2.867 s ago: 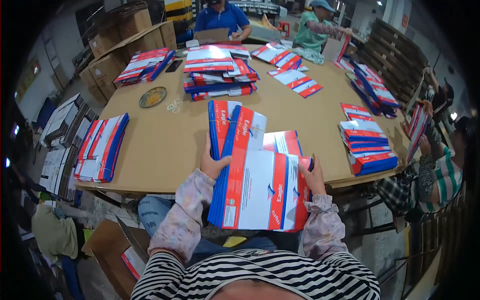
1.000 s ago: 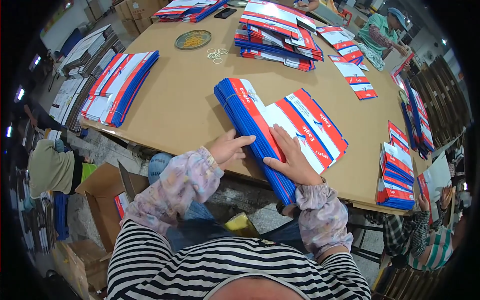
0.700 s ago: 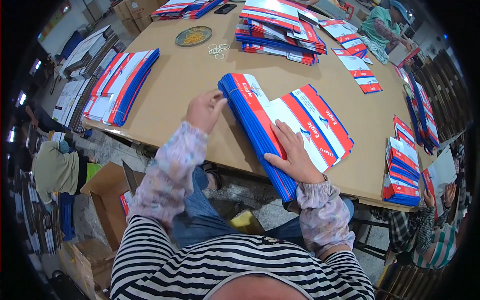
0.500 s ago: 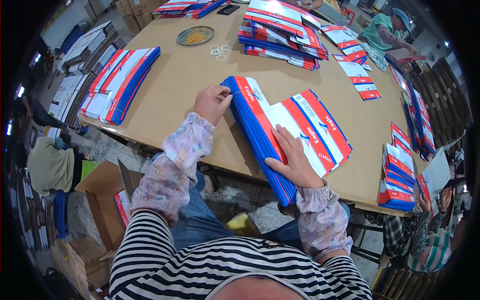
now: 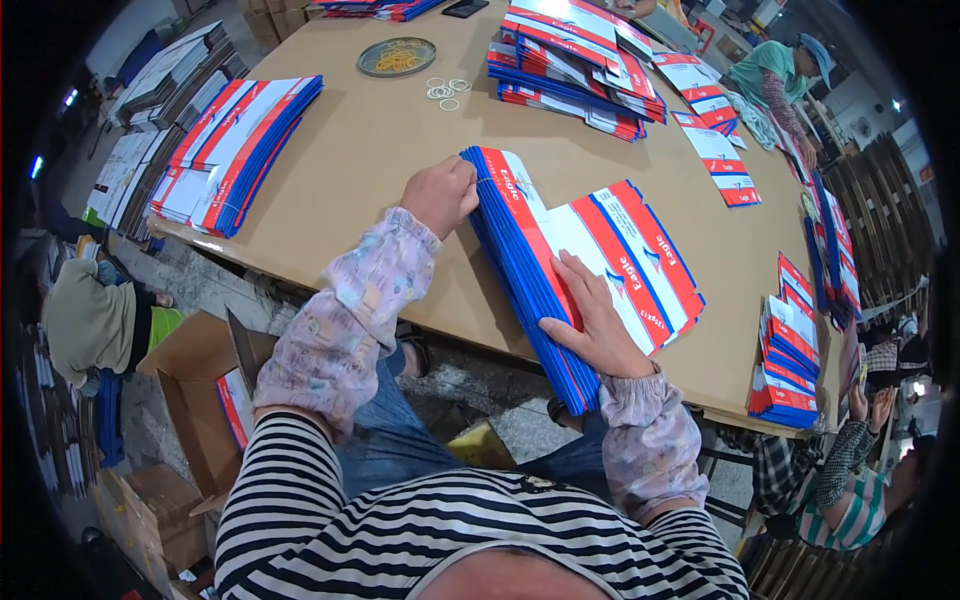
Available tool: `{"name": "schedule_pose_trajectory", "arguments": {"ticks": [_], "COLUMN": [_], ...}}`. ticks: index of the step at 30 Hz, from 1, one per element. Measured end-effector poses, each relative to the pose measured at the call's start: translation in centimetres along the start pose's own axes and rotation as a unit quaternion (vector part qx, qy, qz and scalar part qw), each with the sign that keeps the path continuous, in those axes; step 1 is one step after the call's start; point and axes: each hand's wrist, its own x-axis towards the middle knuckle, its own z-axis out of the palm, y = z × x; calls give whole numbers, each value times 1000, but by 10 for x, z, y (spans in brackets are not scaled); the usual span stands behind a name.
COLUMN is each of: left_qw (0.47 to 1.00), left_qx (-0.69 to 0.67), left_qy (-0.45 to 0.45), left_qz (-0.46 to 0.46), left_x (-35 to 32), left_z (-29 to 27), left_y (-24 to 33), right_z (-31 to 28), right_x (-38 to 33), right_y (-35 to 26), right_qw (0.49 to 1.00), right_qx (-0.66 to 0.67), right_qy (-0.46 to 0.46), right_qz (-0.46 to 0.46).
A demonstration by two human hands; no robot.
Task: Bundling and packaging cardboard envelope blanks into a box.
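A thick stack of flat folded cartons, red, white and blue, lies at an angle over the table's near edge. My left hand is closed at the stack's far left end, beside the blue edges. A thin rubber band runs from its fingers onto the top carton; the part inside the fingers is hidden. My right hand rests on the middle of the stack, fingers stretched over the top carton and thumb near the blue side.
Pale rubber bands lie near a round dish of yellow bands. Other carton stacks stand at left, far middle and right. An open cardboard box is on the floor at left. Co-workers are around the table.
My left hand has moved slightly to the right and turned, closer against the stack's end, with the rubber band less visible. My right hand stays on the stack. The view has shifted slightly.
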Motion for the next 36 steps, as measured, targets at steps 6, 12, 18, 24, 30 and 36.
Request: {"name": "schedule_pose_trajectory", "arguments": {"ticks": [6,12,18,24,30,36], "left_qw": [991,845,809,933,972,984], "left_qx": [-119,-454,-551,-340,-209,-136], "left_qy": [36,-66,51,15,79,107], "left_qz": [-45,-274,-198,-117,-67,-41], "left_x": [-2,-9,-2,-13,-15,-9], "left_z": [4,-10,-20,-3,6,11], "left_y": [-3,-4,-20,-4,1,5], "right_z": [0,-1,-4,-4,-5,-7], "right_x": [-2,-3,-2,-2,1,1], "right_y": [-2,2,0,0,-3,-2], "right_qw": [1000,1000,999,999,999,999], "right_qx": [4,19,28,19,24,26], "right_qy": [7,0,-16,-19,-30,-35], "right_qz": [7,9,15,21,15,13]}}
